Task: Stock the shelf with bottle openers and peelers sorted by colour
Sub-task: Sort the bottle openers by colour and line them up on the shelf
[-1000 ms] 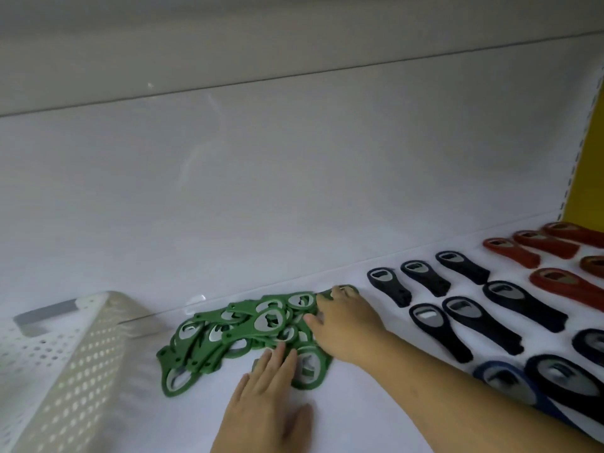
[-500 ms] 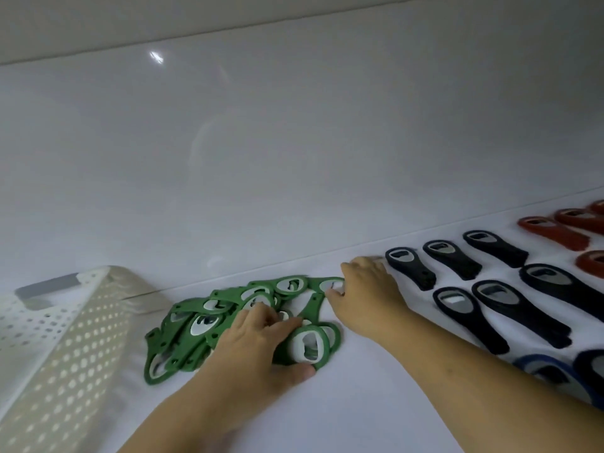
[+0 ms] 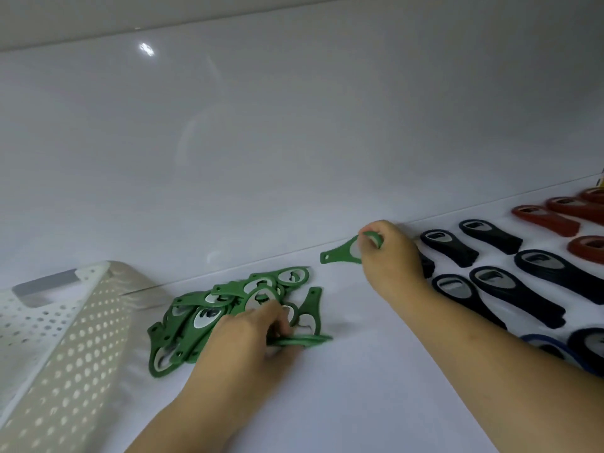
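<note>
A heap of flat green bottle openers (image 3: 202, 317) lies on the white shelf (image 3: 376, 387), left of centre. My right hand (image 3: 390, 256) pinches the ring end of one green opener (image 3: 341, 255) near the back wall, its handle pointing left. My left hand (image 3: 248, 344) rests on the heap's right side, its fingers curled on a green opener (image 3: 299, 341) that stands on edge. To the right lie rows of black openers (image 3: 510, 289), with red openers (image 3: 545, 219) beyond them.
A white perforated basket (image 3: 65, 338) with a grey handle stands at the left edge. A blue opener (image 3: 542, 344) shows at the right, partly behind my right forearm. The white back wall runs close behind the rows.
My right hand has pulled one green opener out of the heap and carried it right, toward the black row. My left hand has tipped another opener up onto its edge.
</note>
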Available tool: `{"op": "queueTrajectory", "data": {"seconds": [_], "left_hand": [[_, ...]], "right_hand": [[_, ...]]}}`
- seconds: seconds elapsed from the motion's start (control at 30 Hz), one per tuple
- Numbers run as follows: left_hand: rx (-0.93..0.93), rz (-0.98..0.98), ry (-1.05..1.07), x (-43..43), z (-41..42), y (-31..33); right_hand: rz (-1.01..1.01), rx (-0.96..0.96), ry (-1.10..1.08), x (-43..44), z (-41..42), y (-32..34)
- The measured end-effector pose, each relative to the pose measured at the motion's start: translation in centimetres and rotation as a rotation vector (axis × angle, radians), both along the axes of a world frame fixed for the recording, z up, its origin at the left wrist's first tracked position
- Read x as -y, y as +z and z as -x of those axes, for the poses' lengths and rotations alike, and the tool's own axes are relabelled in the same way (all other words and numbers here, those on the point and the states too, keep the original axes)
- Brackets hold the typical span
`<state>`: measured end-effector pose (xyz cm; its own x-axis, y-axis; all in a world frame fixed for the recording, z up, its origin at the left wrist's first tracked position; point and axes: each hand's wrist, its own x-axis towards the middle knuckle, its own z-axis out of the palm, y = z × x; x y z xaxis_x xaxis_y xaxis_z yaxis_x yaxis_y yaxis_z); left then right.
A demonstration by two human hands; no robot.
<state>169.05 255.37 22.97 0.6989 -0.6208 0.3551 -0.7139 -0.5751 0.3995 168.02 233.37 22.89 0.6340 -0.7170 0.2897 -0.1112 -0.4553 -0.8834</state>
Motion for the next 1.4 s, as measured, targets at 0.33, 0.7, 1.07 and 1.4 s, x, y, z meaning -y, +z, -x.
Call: {"op": "queueTrajectory", "data": {"seconds": [0.33, 0.7, 1.07, 1.4], "left_hand": [[-1.135, 0.627, 0.079, -0.6, 0.6, 2.4], [-1.402, 0.618, -0.114, -1.0, -0.1, 1.6], [-1.439, 0.739, -0.234, -1.5, -0.9, 1.4], [-1.457, 1.223, -0.088, -1.1, -1.2, 2.2]], "right_hand": [[-0.3, 0.06, 0.665, -5.5, 2.8, 2.1], [0.254, -0.213, 0.568, -3.2, 1.6, 0.3], [0.524, -0.557, 0.691, -3.1, 1.9, -0.1], [0.284, -0.547, 0.742, -1.6, 2.9, 1.4]]}}
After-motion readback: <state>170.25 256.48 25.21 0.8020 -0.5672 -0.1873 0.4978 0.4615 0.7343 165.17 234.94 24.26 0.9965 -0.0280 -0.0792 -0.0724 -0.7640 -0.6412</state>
